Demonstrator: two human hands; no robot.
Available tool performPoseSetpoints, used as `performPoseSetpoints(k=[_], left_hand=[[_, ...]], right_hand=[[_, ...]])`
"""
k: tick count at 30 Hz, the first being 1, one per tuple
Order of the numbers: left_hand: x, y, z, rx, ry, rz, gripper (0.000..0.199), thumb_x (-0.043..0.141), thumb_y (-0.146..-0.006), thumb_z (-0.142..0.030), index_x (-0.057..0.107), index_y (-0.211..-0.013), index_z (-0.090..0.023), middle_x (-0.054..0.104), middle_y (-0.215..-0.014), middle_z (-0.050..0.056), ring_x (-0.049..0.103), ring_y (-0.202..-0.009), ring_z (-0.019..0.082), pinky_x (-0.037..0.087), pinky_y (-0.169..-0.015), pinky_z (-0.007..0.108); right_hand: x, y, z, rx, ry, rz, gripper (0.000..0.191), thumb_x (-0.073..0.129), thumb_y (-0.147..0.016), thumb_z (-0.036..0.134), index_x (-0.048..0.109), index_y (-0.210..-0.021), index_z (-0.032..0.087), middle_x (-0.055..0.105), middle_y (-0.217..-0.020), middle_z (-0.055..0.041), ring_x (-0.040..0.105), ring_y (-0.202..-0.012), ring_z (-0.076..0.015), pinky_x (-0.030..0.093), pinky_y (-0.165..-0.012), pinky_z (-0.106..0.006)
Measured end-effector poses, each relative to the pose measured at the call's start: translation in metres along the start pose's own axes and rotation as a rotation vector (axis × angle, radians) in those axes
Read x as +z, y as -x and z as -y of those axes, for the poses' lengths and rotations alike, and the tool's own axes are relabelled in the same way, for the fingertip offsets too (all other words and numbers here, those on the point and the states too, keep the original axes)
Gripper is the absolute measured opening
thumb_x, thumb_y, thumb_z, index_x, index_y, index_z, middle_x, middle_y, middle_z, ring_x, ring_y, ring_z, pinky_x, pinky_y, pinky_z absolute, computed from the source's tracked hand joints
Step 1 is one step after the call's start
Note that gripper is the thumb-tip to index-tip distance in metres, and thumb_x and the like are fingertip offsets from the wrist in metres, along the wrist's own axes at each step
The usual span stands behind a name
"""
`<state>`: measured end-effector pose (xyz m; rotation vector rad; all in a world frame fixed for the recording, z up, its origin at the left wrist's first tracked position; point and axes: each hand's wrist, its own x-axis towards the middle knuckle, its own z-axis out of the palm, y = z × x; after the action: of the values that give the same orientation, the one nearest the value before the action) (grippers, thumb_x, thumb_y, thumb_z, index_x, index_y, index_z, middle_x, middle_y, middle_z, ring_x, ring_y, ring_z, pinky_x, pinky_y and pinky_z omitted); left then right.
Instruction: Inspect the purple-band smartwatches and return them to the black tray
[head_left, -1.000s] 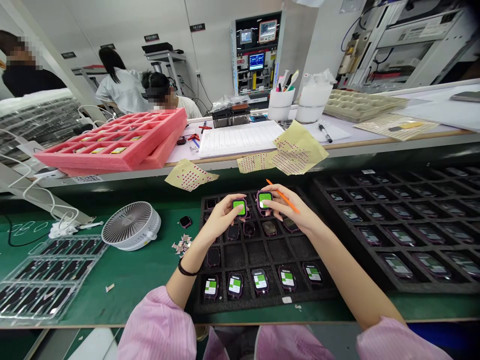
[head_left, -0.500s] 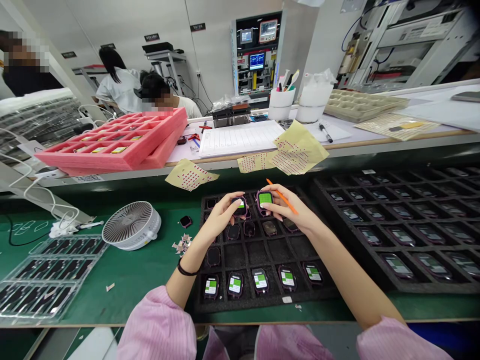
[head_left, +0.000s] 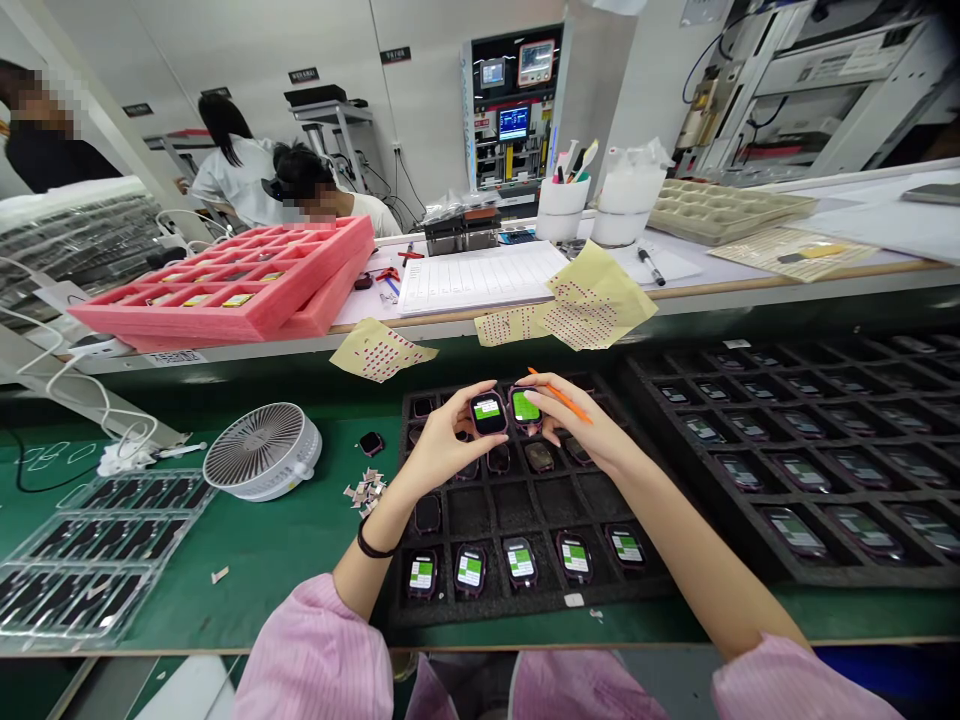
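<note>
Left hand (head_left: 448, 440) holds one lit watch (head_left: 488, 412), right hand (head_left: 585, 432) holds the second watch (head_left: 523, 409), both above the black foam tray (head_left: 495, 606)

By my judgement, the work is partway: five near-row watches (head_left: 470, 568) show green-and-white screens, while the dark watches (head_left: 428, 513) perhaps remain to handle, though I cannot be sure. The lit watch sits between the thumb and fingers of the left hand; the second watch is just beside it, in the grasp of the right hand, which carries also an orange stick (head_left: 561, 397). Left of the tray stands a fan (head_left: 259, 450)
</note>
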<state>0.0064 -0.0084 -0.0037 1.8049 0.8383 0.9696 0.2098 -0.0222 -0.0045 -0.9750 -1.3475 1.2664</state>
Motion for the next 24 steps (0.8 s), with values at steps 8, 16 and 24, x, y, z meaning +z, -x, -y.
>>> performPoseSetpoints(k=[8,16,24], left_hand=[[-0.0012,0.0010,-0.0042,0.163,-0.259,-0.150,0.052,0.072,-0.077,-0.030,0.056,-0.126,-0.022,0.061,-0.115,0.009,0.059,-0.098,0.019,0.051,-0.074,0.026],[-0.0011,-0.0005,-0.0008,0.155,-0.215,-0.173,0.055,0.070,-0.078,-0.028,0.053,-0.130,-0.023,0.060,-0.113,0.009,0.059,-0.098,0.020,0.052,-0.077,0.028],[0.0018,0.0017,-0.0071,0.203,-0.326,-0.147,0.048,0.068,-0.079,-0.020,0.055,-0.125,-0.021,0.061,-0.114,0.009,0.059,-0.100,0.020,0.050,-0.076,0.027]], right_hand=[[0.0015,0.0005,-0.0009,0.037,0.031,0.077,0.047,0.080,-0.067,0.037,0.055,-0.105,0.023,0.060,-0.086,-0.0016,0.057,-0.064,-0.0128,0.037,-0.040,-0.020],[-0.0002,-0.0004,-0.0005,0.001,0.007,0.039,0.038,0.070,-0.076,0.045,0.057,-0.103,0.021,0.056,-0.082,-0.0006,0.054,-0.058,-0.0108,0.036,-0.039,-0.021],[0.0027,-0.0002,-0.0030,0.021,0.025,0.067,0.047,0.079,-0.068,0.037,0.055,-0.106,0.023,0.055,-0.079,0.0018,0.053,-0.057,-0.0100,0.036,-0.039,-0.020]])
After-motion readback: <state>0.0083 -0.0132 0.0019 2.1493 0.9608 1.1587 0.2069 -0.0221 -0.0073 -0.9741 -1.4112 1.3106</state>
